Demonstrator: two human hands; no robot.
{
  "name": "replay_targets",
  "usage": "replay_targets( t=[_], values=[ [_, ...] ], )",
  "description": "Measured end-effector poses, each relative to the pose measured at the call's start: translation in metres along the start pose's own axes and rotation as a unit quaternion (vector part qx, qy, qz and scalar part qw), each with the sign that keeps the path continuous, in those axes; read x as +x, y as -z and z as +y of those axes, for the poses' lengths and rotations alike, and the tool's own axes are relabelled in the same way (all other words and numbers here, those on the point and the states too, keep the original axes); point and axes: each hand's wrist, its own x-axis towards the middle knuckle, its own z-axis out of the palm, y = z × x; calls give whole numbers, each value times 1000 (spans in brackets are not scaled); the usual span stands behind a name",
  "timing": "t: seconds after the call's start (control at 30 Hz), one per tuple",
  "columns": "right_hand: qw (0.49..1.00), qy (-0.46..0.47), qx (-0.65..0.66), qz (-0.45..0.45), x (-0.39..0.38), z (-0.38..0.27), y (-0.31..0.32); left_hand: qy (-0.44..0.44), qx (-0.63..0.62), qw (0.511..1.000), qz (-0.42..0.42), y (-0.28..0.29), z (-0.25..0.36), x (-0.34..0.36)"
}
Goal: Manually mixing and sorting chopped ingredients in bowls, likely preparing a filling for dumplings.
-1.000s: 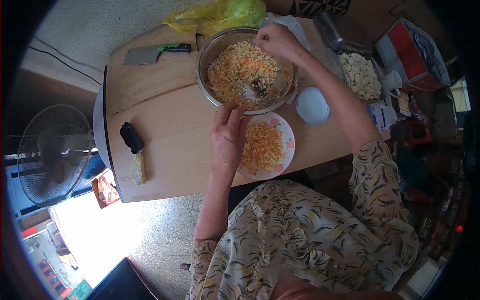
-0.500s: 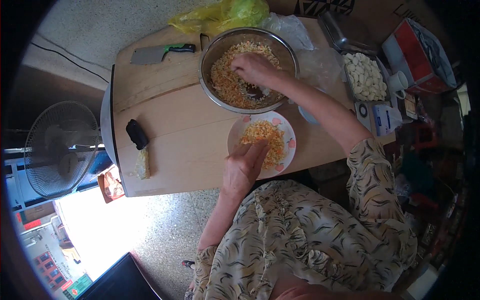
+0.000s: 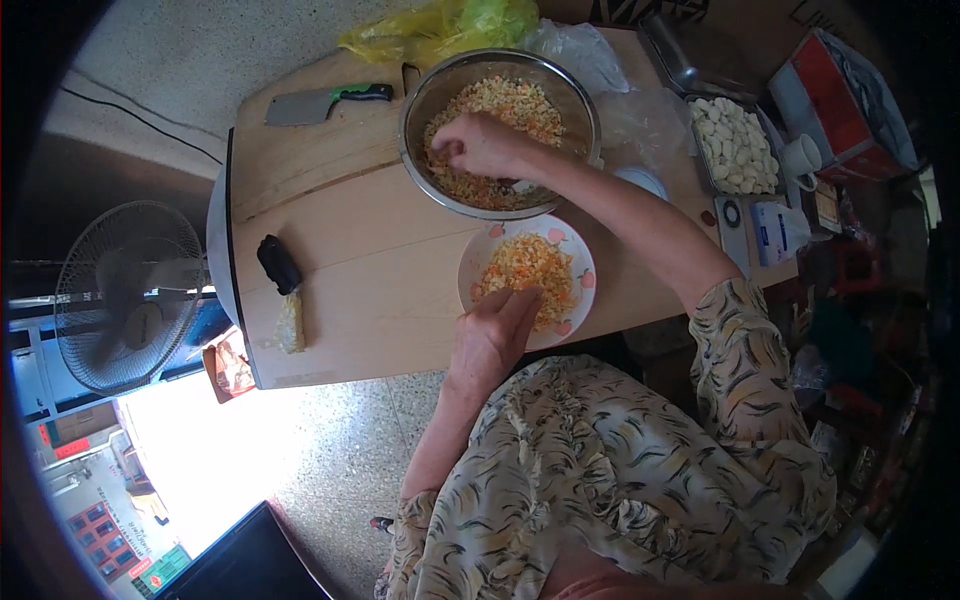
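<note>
A large steel bowl (image 3: pixel 590 112) at the table's far side holds a chopped mixture (image 3: pixel 510 100) of pale, yellow and orange bits. Inside it, at the left, my right hand (image 3: pixel 480 145) has its fingers curled low over the mixture; whatever they hold is hidden. Closer to me stands a white plate (image 3: pixel 584 262) with pink fruit prints and a heap of finely chopped orange and yellow bits (image 3: pixel 530 268). My left hand (image 3: pixel 492 335) reaches over its near left rim, fingers pressed together on the near part of the heap. What lies beneath those fingers does not show.
A cleaver (image 3: pixel 325 104) with a green-black handle lies far left. Left of the plate is a black-handled tool (image 3: pixel 278 268) with its end wrapped. Yellow (image 3: pixel 425 35) and clear (image 3: pixel 590 60) plastic bags lie behind. At right are a tray of white dumplings (image 3: pixel 735 148) and a mug (image 3: pixel 802 160).
My right hand has moved left and slightly toward me within the bowl, baring more of the mixture behind it. My left hand stays at the plate. The whole view has shifted slightly.
</note>
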Motion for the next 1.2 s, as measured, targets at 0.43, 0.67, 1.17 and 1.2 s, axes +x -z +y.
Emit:
replay_targets(
  t=[0.43, 0.67, 1.17, 1.2],
  values=[
    [982, -124, 143, -16, -14, 1, 17, 13, -36, 999, 15, 9, 3, -13],
    [845, -174, 504, 42, -129, -62, 41, 178, -347, 911, 131, 5, -3, -8],
    [833, -203, 493, 146, -215, -80, -13, 179, -374, 900, 134, -16, 5, -2],
    [851, -178, 473, 142, -214, -81, -10, 171, -364, 905, 135, -12, 5, 0]
  ],
)
